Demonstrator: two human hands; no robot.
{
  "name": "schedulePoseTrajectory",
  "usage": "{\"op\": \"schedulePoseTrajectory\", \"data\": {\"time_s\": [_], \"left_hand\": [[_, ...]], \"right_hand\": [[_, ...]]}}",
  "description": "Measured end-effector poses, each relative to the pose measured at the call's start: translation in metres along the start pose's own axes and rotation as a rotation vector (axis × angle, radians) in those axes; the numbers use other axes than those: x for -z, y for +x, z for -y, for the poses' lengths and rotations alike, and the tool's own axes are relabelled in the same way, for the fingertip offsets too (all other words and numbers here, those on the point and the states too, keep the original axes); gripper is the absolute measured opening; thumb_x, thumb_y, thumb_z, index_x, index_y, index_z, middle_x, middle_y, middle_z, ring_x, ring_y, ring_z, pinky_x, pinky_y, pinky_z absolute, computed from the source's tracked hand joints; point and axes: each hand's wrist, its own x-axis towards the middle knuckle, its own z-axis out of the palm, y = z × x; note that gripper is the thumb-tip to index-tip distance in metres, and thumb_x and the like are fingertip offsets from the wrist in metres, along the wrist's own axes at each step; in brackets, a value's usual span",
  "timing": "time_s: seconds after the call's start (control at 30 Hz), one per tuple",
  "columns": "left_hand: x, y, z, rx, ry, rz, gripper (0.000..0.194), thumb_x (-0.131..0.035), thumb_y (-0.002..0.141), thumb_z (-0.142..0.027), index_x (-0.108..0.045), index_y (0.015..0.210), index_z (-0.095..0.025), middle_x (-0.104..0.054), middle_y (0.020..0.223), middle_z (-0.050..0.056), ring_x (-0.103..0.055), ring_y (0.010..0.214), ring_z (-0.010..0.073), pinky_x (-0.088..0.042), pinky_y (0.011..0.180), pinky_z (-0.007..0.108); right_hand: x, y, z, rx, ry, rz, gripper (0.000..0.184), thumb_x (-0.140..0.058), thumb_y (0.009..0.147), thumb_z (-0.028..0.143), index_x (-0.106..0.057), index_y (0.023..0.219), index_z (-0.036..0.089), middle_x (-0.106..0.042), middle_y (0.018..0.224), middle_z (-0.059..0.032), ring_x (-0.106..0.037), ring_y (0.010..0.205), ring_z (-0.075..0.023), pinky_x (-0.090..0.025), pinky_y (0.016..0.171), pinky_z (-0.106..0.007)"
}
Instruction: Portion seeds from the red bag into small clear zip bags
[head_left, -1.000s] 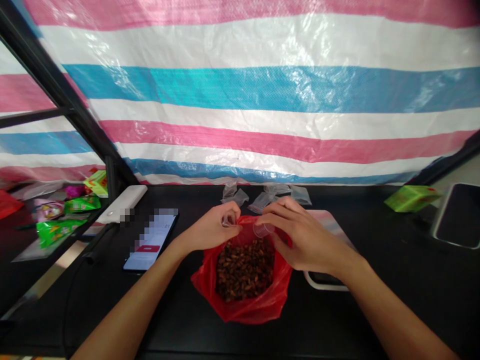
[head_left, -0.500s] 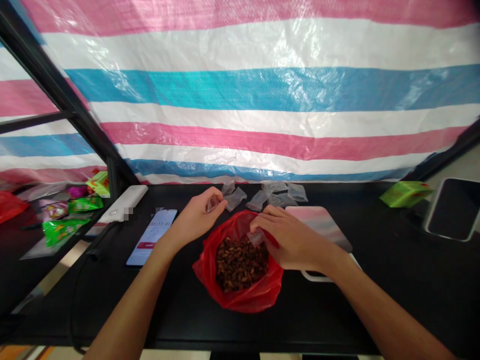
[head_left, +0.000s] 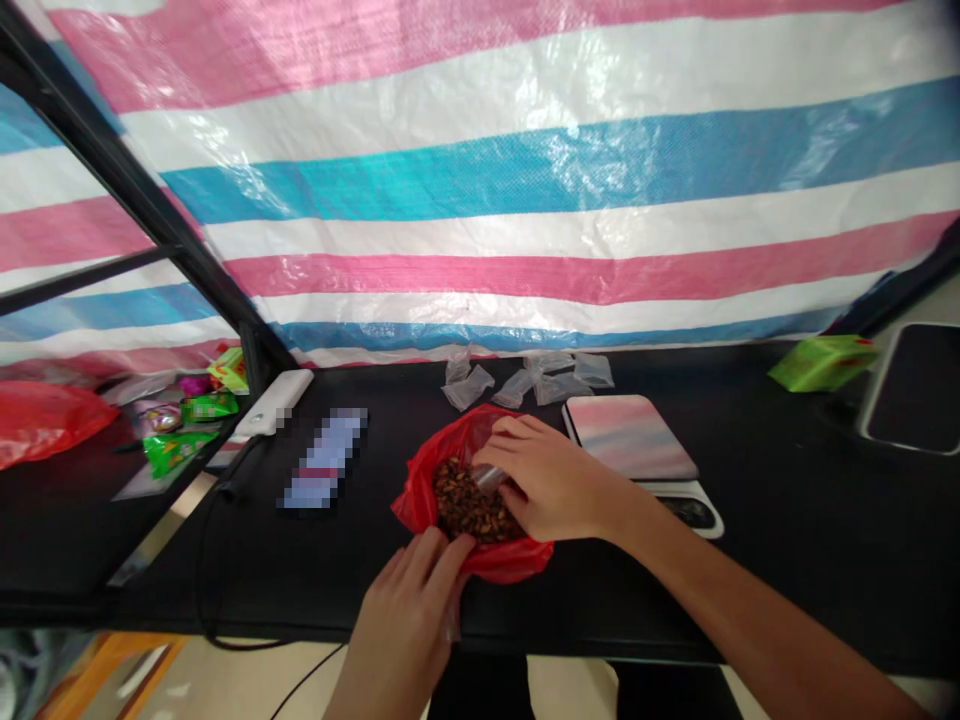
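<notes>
A red plastic bag [head_left: 517,568], its mouth rolled wide, stands on the black table and holds many small brown seed-like pieces [head_left: 469,505]. My right hand [head_left: 536,470] reaches in over its right rim, closed around a small clear plastic piece [head_left: 489,480] that touches the brown pieces. Whether that piece is a tiny cup or a bag I cannot tell. At the near left rim, my left hand [head_left: 420,590] has its fingers closed on the red bag. A bit of clear film [head_left: 454,610] shows under that hand.
Several small clear bags [head_left: 559,380] lie at the table's back. Right of the red bag sits a white digital scale [head_left: 712,510] with a pinkish plate [head_left: 630,435]. A phone [head_left: 326,460] and a white power-strip-like bar [head_left: 277,400] lie left. A green box [head_left: 821,362] stands far right.
My left hand has come from behind the red bag, where it held clear plastic, down to its near rim. My right hand has dipped the clear piece into the brown pieces. The view has shifted.
</notes>
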Motion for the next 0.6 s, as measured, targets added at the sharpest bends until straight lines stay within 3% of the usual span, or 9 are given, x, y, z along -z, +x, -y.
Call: {"op": "schedulePoseTrajectory", "data": {"time_s": [0.2,0.4,0.6], "left_hand": [[0.007,0.015,-0.015,0.051,-0.113,-0.079,0.023,-0.049,0.100,-0.016,-0.065,0.115,-0.025,-0.063,0.100,0.006,-0.069,0.083,0.0184,-0.058,0.070,0.027],[0.004,0.019,-0.044,0.281,-0.289,-0.191,0.019,-0.051,0.099,-0.017,-0.066,0.108,-0.024,-0.056,0.112,0.010,-0.067,0.093,0.0185,-0.060,0.079,0.029],[-0.001,0.025,-0.056,0.374,-0.415,-0.167,0.020,-0.049,0.099,-0.018,-0.066,0.104,-0.025,-0.052,0.122,0.010,-0.065,0.107,0.0198,-0.059,0.089,0.033]], "right_hand": [[0.000,-0.003,-0.012,0.040,-0.014,-0.054,0.032,-0.066,0.074,0.008,-0.070,0.104,0.019,-0.068,0.107,-0.0086,-0.054,0.112,-0.0274,-0.043,0.103,-0.042],[-0.001,-0.003,-0.022,0.072,0.039,-0.039,0.028,-0.068,0.076,0.009,-0.072,0.101,0.020,-0.069,0.095,-0.0059,-0.055,0.105,-0.0262,-0.042,0.104,-0.042],[-0.009,0.003,-0.017,0.080,0.060,-0.046,0.028,-0.072,0.081,0.015,-0.073,0.108,0.017,-0.069,0.102,-0.0079,-0.056,0.106,-0.0257,-0.044,0.100,-0.040]]}}
